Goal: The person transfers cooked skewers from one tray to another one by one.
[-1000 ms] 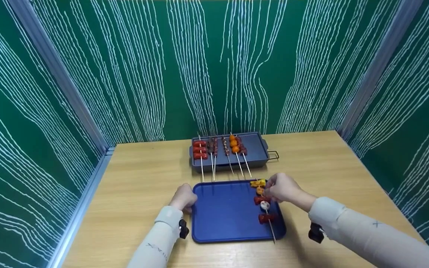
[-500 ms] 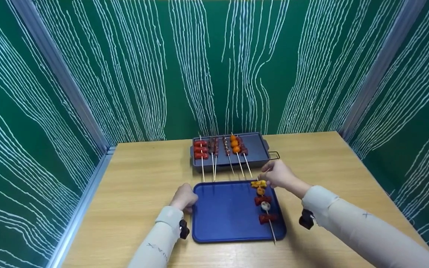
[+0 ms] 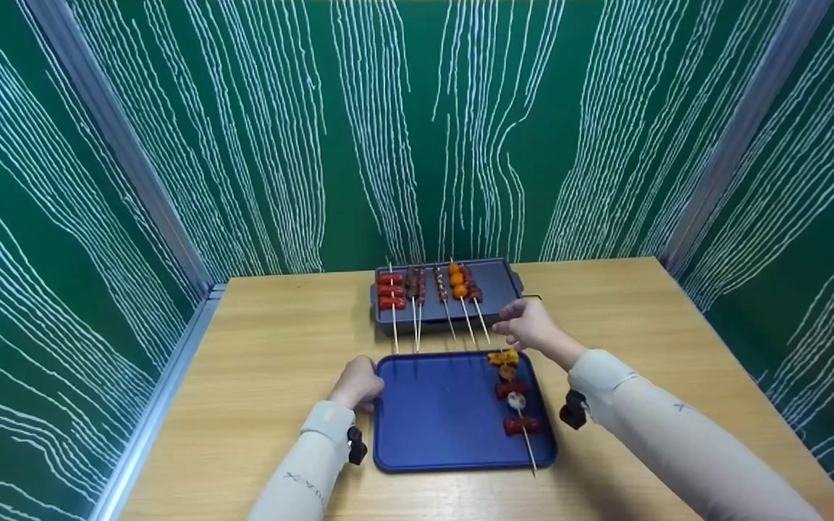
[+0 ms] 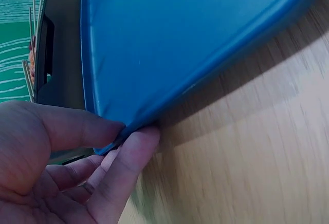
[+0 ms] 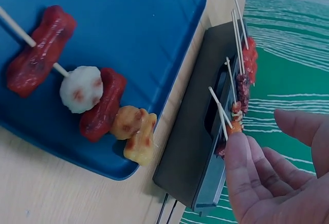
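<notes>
My left hand (image 3: 357,383) pinches the upper left corner of a blue tray (image 3: 435,416), thumb on top and a finger underneath in the left wrist view. Along the tray's right side lies a mixed skewer (image 3: 521,425) with red, white and yellow pieces, its stick end passing the front edge. My right hand (image 3: 531,325) hovers beyond the tray's far right corner, in front of the grill. Nothing is between its thumb and fingers, which stand apart in the right wrist view. Nearest to it are the sticks of the orange-ball skewer (image 3: 458,279) and a dark red meat skewer (image 3: 473,287).
The dark grill pan (image 3: 498,278) stands at the back of the wooden table (image 3: 279,340), a wire handle on its right. Also on it are a red sausage skewer (image 3: 391,291) and several thin meat skewers (image 3: 415,284), sticks jutting frontward. Green patterned walls (image 3: 258,130) enclose the table.
My right hand has moved off the mixed skewer, away from me and slightly left toward the grill, its fingers spreading. My left hand has stayed on the tray, and the mixed skewer lies where it was.
</notes>
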`<state>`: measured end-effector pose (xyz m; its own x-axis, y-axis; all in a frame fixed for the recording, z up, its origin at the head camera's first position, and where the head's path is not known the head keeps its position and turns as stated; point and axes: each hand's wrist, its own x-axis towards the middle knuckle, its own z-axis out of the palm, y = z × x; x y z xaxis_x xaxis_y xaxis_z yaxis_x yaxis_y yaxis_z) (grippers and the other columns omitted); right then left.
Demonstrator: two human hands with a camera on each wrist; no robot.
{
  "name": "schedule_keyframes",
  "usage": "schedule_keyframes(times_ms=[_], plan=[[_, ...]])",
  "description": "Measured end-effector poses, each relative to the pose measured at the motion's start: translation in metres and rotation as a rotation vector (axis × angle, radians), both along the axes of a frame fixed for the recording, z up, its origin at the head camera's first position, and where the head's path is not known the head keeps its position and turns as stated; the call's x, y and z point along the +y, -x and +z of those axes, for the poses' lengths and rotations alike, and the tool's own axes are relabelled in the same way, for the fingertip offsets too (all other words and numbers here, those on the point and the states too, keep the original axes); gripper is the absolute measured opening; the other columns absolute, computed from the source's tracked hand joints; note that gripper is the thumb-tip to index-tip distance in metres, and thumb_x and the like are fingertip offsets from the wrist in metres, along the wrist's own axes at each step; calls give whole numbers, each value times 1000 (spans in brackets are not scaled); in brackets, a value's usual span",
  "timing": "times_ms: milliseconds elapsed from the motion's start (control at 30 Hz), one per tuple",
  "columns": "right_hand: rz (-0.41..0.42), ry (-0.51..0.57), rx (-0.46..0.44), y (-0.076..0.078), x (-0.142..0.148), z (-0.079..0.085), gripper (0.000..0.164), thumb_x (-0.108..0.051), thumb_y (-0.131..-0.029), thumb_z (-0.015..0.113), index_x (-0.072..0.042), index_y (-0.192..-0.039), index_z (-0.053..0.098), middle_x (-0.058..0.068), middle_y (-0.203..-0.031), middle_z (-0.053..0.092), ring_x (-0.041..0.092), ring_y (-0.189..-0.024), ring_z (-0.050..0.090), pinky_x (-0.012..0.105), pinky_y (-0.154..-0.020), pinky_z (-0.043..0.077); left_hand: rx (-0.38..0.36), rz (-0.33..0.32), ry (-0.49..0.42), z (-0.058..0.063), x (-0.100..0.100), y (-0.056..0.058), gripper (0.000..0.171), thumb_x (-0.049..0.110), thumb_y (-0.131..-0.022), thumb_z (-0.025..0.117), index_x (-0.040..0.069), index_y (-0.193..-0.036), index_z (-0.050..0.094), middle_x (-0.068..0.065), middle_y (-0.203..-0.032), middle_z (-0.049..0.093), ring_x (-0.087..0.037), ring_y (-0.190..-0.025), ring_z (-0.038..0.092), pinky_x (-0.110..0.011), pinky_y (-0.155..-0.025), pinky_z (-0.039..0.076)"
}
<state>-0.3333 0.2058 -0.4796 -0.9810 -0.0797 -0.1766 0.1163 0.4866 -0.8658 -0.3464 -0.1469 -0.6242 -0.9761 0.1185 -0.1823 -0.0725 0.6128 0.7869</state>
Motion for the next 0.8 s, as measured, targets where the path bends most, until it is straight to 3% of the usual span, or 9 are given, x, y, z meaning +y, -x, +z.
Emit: schedule_keyframes(times_ms=[167, 233, 500, 700, 800], plan=[[-19, 29, -3, 8, -4, -4, 43, -5, -98, 76, 14, -133, 60, 20, -107, 75, 19, -73, 70, 28, -60, 66, -10, -11, -40, 42, 6, -26, 12, -6, -82, 53, -2, -91, 60, -12, -78, 60, -21, -50, 64, -35, -41, 61], [-26, 43, -10, 11, -5, -7, 44, -4, -98, 76, 14, -134, 59, 20, -106, 74, 19, -74, 71, 31, -62, 67, -19, -7, -33, 47, 7, -29, 17, -7, -84, 53, -5, -99, 63, -11, -81, 60, -20, -54, 64, -34, -44, 62], [-76, 93, -56, 21, -11, -16, 46, 0, -98, 73, 13, -140, 58, 19, -106, 73, 14, -72, 70, 39, -77, 72, -27, 16, -24, 44, 9, -29, 26, -8, -84, 55, -7, -108, 66, -16, -89, 65, -20, -54, 65, -33, -45, 62], [-79, 167, -88, 28, -16, -31, 47, -1, -99, 72, 15, -139, 54, 11, -90, 70, 13, -69, 69, 28, -64, 68, -34, 38, -32, 41, 9, -28, 31, -7, -84, 54, -7, -113, 64, -19, -95, 67, -19, -51, 65, -32, -43, 61], [-84, 191, -94, 31, -19, -38, 47, 0, -99, 71, 16, -139, 52, 6, -86, 65, 12, -67, 67, 27, -64, 67, -23, 45, -30, 39, 9, -27, 29, -7, -83, 52, -6, -109, 63, -18, -94, 66, -19, -49, 64, -32, -42, 61]])
